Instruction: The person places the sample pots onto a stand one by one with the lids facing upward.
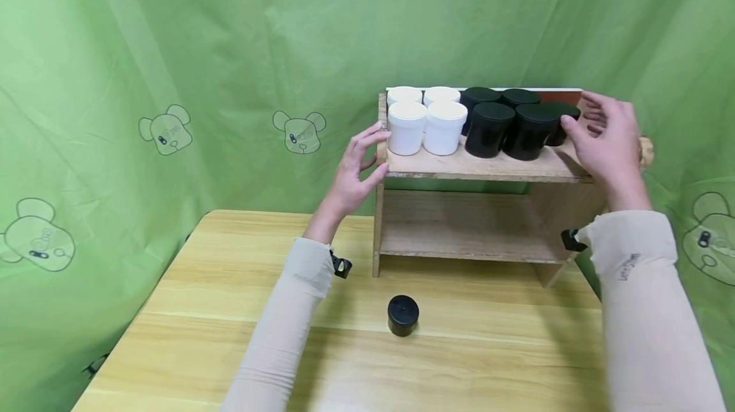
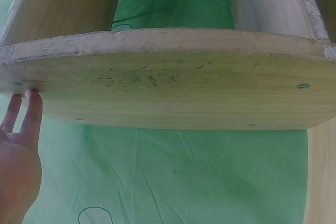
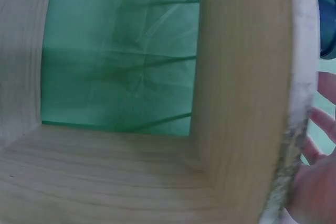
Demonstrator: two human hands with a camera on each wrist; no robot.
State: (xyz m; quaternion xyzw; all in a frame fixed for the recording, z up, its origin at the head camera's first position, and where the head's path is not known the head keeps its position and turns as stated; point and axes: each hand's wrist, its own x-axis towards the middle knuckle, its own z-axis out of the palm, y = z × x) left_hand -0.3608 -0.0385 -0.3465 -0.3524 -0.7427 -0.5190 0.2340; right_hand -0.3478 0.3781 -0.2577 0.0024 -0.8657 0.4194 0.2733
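Observation:
A two-level wooden shelf (image 1: 488,166) stands at the back of a wooden table (image 1: 230,310). Its top level carries several white jars (image 1: 427,125) on the left and several black jars (image 1: 508,125) on the right. My left hand (image 1: 376,154) is at the shelf's left end, its straight fingers (image 2: 32,103) touching the board's edge (image 2: 168,82). My right hand (image 1: 580,115) hovers at the right end with fingers spread. Its thumb is against the rightmost black jar (image 1: 558,125), and the fingers (image 3: 320,129) show beside the shelf's side board (image 3: 241,103). One black jar (image 1: 403,315) stands alone on the table.
The shelf's lower level (image 1: 459,243) holds nothing. Green cloth with bear prints (image 1: 166,130) hangs behind and to both sides. The table's left edge (image 1: 143,310) lies near the cloth.

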